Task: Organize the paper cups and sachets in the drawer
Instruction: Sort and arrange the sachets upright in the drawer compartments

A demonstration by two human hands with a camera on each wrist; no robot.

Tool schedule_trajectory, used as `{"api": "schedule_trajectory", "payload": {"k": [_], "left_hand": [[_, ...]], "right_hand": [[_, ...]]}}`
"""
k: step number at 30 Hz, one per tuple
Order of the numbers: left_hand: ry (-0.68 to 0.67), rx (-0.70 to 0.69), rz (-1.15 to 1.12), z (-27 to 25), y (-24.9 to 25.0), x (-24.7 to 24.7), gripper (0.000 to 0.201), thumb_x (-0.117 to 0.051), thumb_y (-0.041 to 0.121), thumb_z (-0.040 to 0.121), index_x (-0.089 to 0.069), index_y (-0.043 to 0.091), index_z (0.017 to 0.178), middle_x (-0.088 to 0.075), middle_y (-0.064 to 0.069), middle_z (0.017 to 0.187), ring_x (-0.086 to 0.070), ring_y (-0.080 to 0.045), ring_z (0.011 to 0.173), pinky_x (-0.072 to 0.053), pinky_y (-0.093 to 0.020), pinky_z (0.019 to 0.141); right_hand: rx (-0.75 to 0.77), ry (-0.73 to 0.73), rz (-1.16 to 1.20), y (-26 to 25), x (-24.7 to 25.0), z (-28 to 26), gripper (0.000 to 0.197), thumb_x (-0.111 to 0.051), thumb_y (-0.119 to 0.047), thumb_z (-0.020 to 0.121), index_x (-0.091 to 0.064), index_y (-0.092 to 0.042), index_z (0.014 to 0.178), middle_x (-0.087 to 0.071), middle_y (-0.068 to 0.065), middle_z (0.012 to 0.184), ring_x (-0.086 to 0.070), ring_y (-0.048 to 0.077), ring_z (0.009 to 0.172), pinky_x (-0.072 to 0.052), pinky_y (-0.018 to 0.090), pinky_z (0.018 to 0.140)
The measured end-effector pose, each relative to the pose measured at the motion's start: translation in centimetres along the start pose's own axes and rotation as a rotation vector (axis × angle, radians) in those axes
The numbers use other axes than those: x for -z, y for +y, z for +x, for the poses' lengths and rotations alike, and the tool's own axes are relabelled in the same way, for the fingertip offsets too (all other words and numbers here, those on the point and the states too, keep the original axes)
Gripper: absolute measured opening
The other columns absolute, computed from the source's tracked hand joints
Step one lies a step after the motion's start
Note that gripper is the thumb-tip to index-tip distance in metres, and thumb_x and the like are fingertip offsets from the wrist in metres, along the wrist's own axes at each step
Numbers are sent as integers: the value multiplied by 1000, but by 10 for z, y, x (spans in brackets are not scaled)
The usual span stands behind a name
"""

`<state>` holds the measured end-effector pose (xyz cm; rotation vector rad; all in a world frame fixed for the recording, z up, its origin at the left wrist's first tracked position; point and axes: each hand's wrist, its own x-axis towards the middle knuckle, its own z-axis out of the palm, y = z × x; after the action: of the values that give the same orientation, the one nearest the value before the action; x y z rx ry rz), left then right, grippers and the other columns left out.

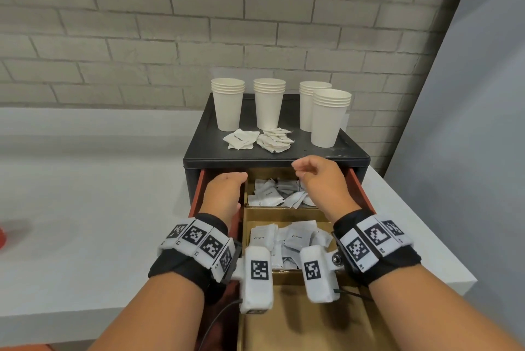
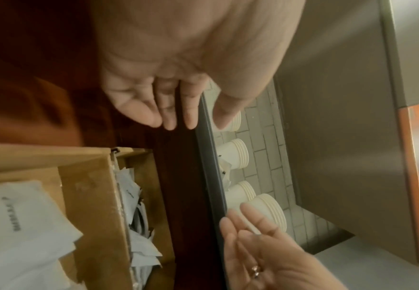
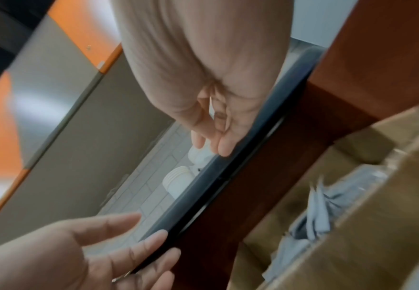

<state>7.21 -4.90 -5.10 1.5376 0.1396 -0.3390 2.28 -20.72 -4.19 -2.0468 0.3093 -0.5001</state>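
Brick wall (image 1: 142, 24), drawer (image 1: 360, 188), sachets (image 1: 295, 237) labelled "Cream"

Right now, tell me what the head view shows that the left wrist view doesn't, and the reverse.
Only the head view shows the two sachet piles lying flat on the black cabinet top, all four cup stacks standing upright, and the wrist bands. Only the left wrist view shows the left hand's palm and relaxed fingers, holding nothing, and a ring on the right hand. Both show the open drawer's cardboard compartments filled with sachets.

cups (image 1: 270, 103) atop cabinet (image 1: 352, 149) (behind sachets (image 1: 257, 139))
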Motion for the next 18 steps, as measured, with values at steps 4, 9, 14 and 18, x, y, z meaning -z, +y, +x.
{"api": "schedule_trajectory", "payload": {"k": [4,9,14,18], "left_hand": [[-108,21,-331,-6,6,4,48,-46,36,96,-44,14,139,-50,-8,138,-45,-25,127,-40,-34,91],[-72,30,-542,-6,7,11,52,-44,43,94,-44,14,138,-47,-10,139,-42,-28,129,-39,-39,93],[-51,44,-571,-7,6,13,50,-45,42,94,-45,14,136,-48,-10,139,-43,-27,129,-39,-40,93],[-61,62,-569,-5,5,12,50,-45,42,94,-45,15,136,-48,-10,139,-42,-28,129,-40,-40,92]], "right_hand": [[161,-6,-188,-29,-4,21,31,-52,-6,91,-60,-17,119,-54,-1,119,-50,9,107,-35,18,91],[97,-243,-527,-51,-26,69,69,-64,-48,82,-36,-25,141,-33,11,144,-36,32,131,-32,39,106],[-57,-398,-836,-52,-48,104,96,-53,-76,72,-18,-29,148,-16,15,154,-15,41,141,-19,52,114],[-72,-433,-886,-49,-55,111,97,-43,-80,74,-18,-25,149,-17,13,156,-15,38,143,-14,51,114]]}}
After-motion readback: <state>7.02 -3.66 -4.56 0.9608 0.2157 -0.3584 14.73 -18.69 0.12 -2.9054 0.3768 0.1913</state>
